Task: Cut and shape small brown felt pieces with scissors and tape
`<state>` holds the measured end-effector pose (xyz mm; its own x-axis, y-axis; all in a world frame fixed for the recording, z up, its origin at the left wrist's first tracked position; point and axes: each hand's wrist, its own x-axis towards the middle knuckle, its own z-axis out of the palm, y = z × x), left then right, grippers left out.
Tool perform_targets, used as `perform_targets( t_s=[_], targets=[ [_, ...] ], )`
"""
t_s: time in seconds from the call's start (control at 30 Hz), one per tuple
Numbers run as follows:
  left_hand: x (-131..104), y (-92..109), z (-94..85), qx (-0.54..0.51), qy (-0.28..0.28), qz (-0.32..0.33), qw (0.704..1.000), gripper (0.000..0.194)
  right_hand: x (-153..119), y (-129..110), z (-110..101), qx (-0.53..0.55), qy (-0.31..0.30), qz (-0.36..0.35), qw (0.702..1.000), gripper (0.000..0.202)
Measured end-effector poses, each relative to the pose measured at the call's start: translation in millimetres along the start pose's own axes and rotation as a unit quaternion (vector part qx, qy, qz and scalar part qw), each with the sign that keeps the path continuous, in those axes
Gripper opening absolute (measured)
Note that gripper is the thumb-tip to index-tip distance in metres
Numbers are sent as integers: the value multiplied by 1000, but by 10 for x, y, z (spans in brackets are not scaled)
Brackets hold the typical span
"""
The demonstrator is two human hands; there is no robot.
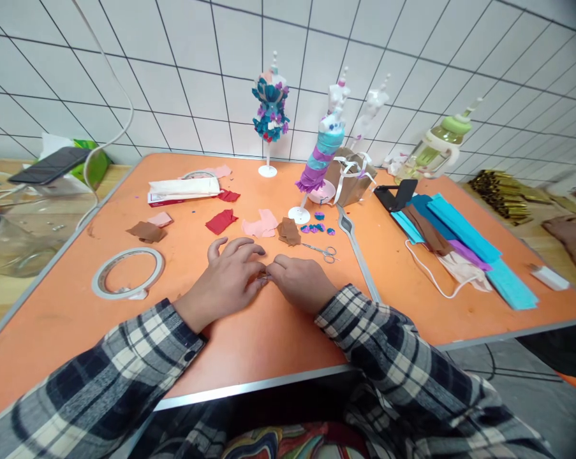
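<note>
My left hand (230,275) and my right hand (300,280) meet low over the orange table (249,344). Thumb and fingers of both are pinched together on something small, mostly hidden between them, which I cannot make out. Just beyond my fingers lie a brown paper piece (288,231) and pink paper pieces (261,223). Small scissors (326,254) rest to the right of these. A dark red paper piece (221,221) is beyond my left hand. Several small purple-and-teal pieces (317,228) are scattered by the base of a mini dress form (322,153) wrapped in blue and purple.
A tape roll (97,280) lies at left. Another decorated dress form (271,108) stands at the back. Grey tweezers (359,255) lie near my right sleeve. Folded coloured strips (464,217), a phone stand (397,194) and a green-lidded bottle (434,150) are at right. A person's arm shows far right.
</note>
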<state>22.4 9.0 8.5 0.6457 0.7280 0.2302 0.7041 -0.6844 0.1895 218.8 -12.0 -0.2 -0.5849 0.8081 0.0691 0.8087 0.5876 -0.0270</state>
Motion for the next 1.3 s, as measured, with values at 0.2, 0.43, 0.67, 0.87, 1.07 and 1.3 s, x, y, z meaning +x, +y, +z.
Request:
perform_targets(
  t_s=[0.2, 0.43, 0.67, 0.87, 1.07, 1.3],
  targets=[
    [2, 9, -9, 0, 18, -2, 1000, 15, 8, 17, -9, 7, -2, 3, 1000, 33],
    [11, 42, -42, -23, -6, 14, 1000, 20, 13, -38, -16, 27, -29, 10, 999, 34],
    [-11, -103, -65, -53, 30, -9, 998, 19, -109, 424, -153, 198, 133, 108, 965, 28],
    [-3, -231, -3, -112, 87, -39, 989, 21, -556, 1126, -236, 169, 235, 247, 925, 22],
    [0, -186, -14, -151, 93, -60, 982, 22, -550, 1071, -16, 148, 126, 153, 969, 16],
    [34, -107, -77, -255, 58, -138, 955, 26, -427, 918, 0, 63, 36, 210, 975, 18]
  ],
)
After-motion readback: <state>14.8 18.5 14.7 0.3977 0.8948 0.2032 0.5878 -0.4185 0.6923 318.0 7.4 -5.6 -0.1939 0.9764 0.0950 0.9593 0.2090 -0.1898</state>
